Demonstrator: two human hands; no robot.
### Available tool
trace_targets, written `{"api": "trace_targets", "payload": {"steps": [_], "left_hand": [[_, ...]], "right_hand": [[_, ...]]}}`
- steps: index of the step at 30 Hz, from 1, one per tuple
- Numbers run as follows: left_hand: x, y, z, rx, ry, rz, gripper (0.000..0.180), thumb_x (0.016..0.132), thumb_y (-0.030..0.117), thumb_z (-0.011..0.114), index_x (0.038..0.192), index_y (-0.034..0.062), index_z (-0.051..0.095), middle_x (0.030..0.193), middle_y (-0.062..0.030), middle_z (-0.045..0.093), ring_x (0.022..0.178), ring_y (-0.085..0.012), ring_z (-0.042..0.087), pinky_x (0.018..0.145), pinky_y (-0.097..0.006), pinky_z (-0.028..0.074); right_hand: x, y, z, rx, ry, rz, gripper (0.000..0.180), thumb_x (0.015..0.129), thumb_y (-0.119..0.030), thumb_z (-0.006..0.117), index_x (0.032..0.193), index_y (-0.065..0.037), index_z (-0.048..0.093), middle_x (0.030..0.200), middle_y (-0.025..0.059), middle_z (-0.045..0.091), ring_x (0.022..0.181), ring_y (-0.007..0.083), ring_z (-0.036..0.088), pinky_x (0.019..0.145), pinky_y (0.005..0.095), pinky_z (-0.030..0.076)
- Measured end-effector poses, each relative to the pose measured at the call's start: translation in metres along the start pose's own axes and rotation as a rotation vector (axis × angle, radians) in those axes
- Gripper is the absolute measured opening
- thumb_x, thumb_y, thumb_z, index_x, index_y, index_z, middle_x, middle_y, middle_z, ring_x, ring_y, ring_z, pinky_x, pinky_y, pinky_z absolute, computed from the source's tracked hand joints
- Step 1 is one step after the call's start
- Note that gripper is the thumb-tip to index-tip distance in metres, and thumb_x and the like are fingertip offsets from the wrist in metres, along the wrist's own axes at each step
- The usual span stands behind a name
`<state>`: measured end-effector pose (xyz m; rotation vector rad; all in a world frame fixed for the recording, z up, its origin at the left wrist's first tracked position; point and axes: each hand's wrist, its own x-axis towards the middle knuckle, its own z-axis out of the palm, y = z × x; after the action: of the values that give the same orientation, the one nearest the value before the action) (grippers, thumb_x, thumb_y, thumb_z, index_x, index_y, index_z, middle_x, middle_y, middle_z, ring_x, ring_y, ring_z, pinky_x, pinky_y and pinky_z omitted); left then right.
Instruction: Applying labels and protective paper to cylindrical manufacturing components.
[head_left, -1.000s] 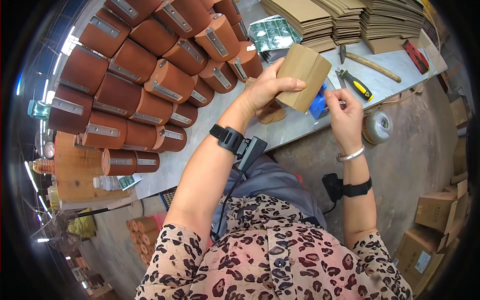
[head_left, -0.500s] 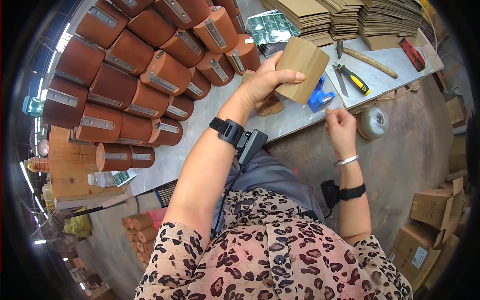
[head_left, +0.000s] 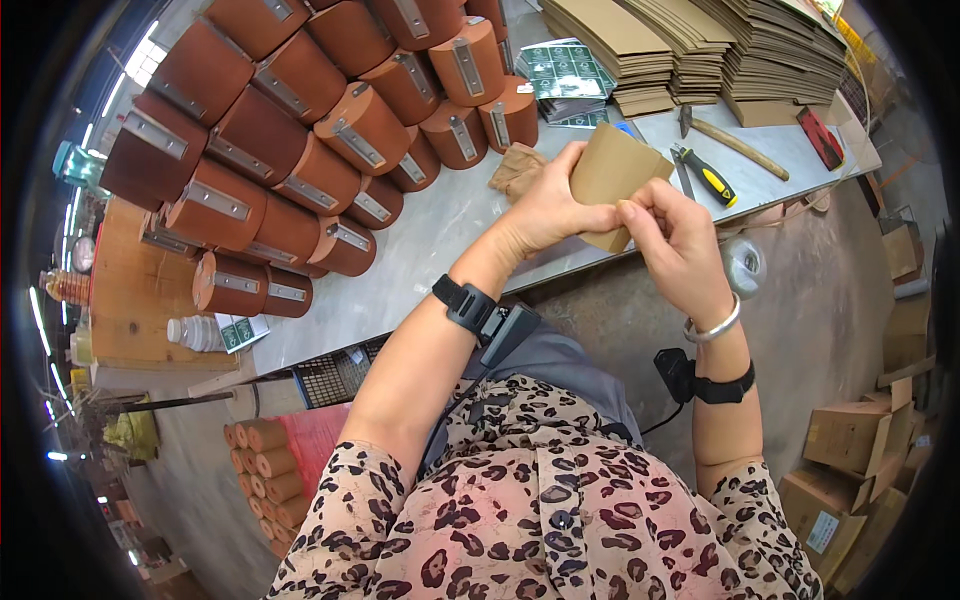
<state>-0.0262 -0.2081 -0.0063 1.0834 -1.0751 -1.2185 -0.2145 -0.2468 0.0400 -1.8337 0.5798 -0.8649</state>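
My left hand [head_left: 548,208] grips a small brown cardboard box [head_left: 615,175] above the front edge of the table, thumb on its near side. Fingers pinched together, my right hand [head_left: 685,245] meets the left thumb at the box's near edge. What it pinches, if anything, is too small to make out. Behind the box, only a sliver of a blue tool [head_left: 625,128] shows. Crumpled brown paper [head_left: 517,170] lies on the table beside my left hand.
Reddish-brown cylinders [head_left: 365,130] with metal strips are stacked at left. Flat cardboard [head_left: 690,50] and green-white printed sheets [head_left: 565,75] lie at the back. At right are a hammer [head_left: 740,140], a yellow-black handled tool [head_left: 710,180] and a clear tape roll [head_left: 743,265]. Cartons [head_left: 850,440] stand lower right.
My right hand has moved left and up to the box's near edge. The box has come nearer and turned, now covering most of the blue tool.
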Motion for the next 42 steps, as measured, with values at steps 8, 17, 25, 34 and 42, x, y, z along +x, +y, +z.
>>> {"api": "trace_targets", "payload": {"steps": [8, 17, 25, 34, 42], "left_hand": [[-0.029, 0.005, -0.003, 0.03, 0.063, 0.009, 0.088, 0.069, 0.022, 0.087, 0.141, 0.001, 0.041, 0.13, -0.0119, 0.056, 0.121, -0.021, 0.057, 0.101, -0.034, 0.048], [-0.097, 0.023, -0.001, -0.474, -0.013, 0.062, 0.098, 0.072, 0.038, 0.09, 0.147, 0.0009, 0.039, 0.134, -0.0098, 0.056, 0.122, -0.0188, 0.055, 0.105, -0.034, 0.046], [-0.186, 0.029, -0.037, -0.315, 0.219, 0.27, 0.077, 0.071, 0.025, 0.085, 0.137, -0.0001, 0.053, 0.125, -0.009, 0.063, 0.117, -0.0171, 0.058, 0.102, -0.032, 0.046], [-0.385, -0.052, -0.071, -0.944, 0.933, 0.316, 0.073, 0.089, 0.047, 0.065, 0.143, 0.0034, 0.046, 0.132, -0.0158, 0.061, 0.118, -0.0303, 0.062, 0.103, -0.046, 0.048], [-0.584, -0.133, -0.042, -1.223, 1.824, 0.436, 0.063, 0.088, 0.053, 0.059, 0.136, 0.0115, 0.052, 0.127, -0.0172, 0.059, 0.114, -0.0343, 0.06, 0.095, -0.056, 0.05]], "right_hand": [[0.001, 0.014, 0.003, -0.313, 0.04, 0.215, 0.032, 0.086, -0.022, 0.079, 0.076, 0.002, 0.061, 0.06, 0.0048, 0.06, 0.054, 0.0084, 0.051, 0.05, 0.0278, 0.043], [-0.019, -0.018, 0.048, 0.066, -0.039, 0.053, 0.073, 0.077, -0.028, 0.086, 0.133, 0.003, 0.051, 0.114, 0.0148, 0.069, 0.103, 0.02, 0.068, 0.087, 0.0335, 0.055], [-0.032, -0.045, 0.095, -0.054, -0.341, -0.166, 0.094, 0.071, -0.035, 0.09, 0.141, 0.008, 0.044, 0.12, 0.0182, 0.067, 0.11, 0.0257, 0.066, 0.096, 0.0367, 0.051], [-0.043, 0.003, 0.212, 0.026, -0.809, -0.071, 0.043, 0.098, -0.008, 0.06, 0.139, 0.006, 0.051, 0.126, 0.0197, 0.064, 0.101, 0.0178, 0.067, 0.091, 0.0294, 0.051], [0.0, 0.034, 0.239, -0.073, -0.792, -0.194, 0.033, 0.101, -0.006, 0.056, 0.13, 0.008, 0.057, 0.117, 0.0178, 0.068, 0.105, 0.0219, 0.066, 0.095, 0.0335, 0.053]]}}
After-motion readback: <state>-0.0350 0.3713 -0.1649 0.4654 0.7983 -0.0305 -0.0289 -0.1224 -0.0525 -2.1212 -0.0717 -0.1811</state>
